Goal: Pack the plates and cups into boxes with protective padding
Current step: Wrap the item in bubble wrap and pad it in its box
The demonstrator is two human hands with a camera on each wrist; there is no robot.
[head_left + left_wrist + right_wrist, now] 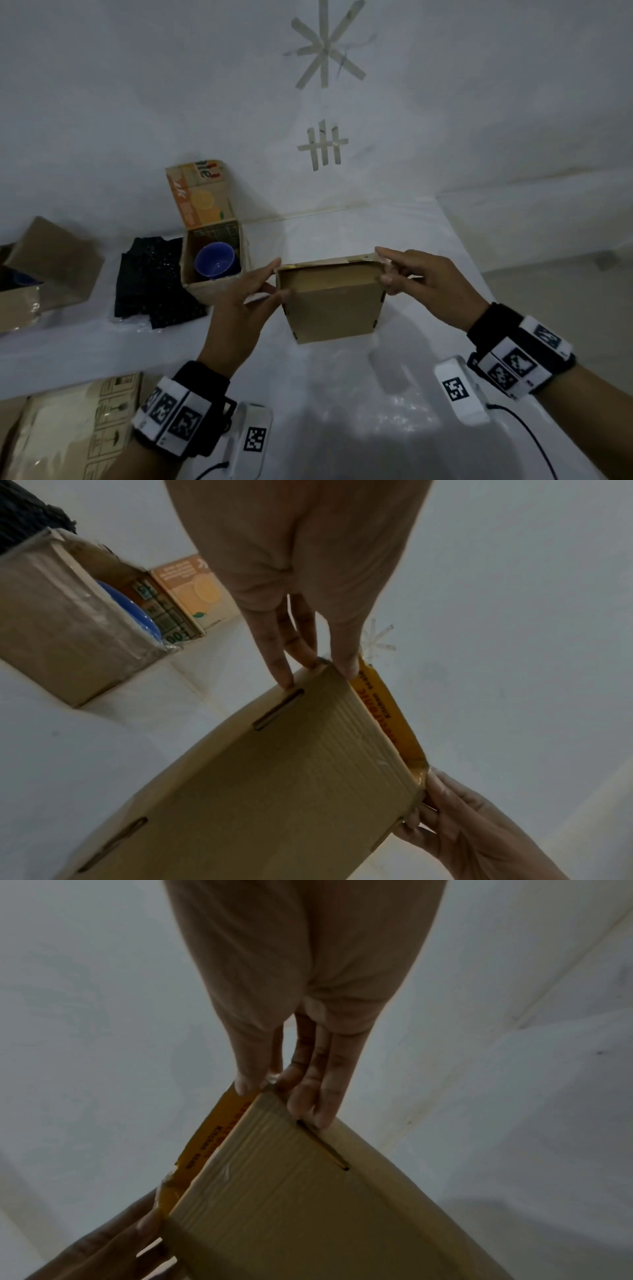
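The head view looks forward and steeply down from above the person onto a white-covered table (342, 394) and the white wall behind it, taking in both forearms and wrist bands. The left wrist view sits close behind the left hand (301, 569), looking along its fingers toward the wall. The right wrist view sits equally close behind the right hand (308, 961), facing the same way. All 3 views share the brown cardboard box (334, 301) held between the hands; each wrist view also catches the opposite hand at its lower edge. The head and left wrist views share the open carton holding a blue cup (215, 260).
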